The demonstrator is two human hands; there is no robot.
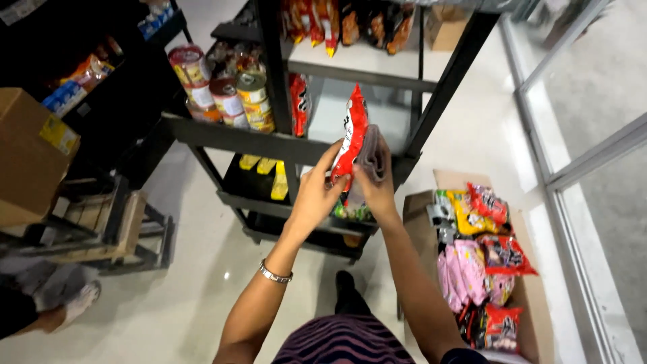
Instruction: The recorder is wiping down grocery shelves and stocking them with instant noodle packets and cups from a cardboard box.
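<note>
I see my left hand point(315, 195), a silver bracelet point(275, 274) on its wrist, pinching the lower edge of a red crinkly snack packet point(352, 138). My right hand point(379, 189) grips a grey flat packet point(375, 156) just behind it. The red packet stands upright, long axis vertical, top pointing away. Right of my hands lies an open cardboard box point(419, 226) of bright packets. Beyond stands a black metal shelf point(222, 138), open space above its board.

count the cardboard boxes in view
3: a big cardboard box at the left edge, an open box of snack packets on the floor at right, and a small box on the top shelf; others may be hidden.
</note>
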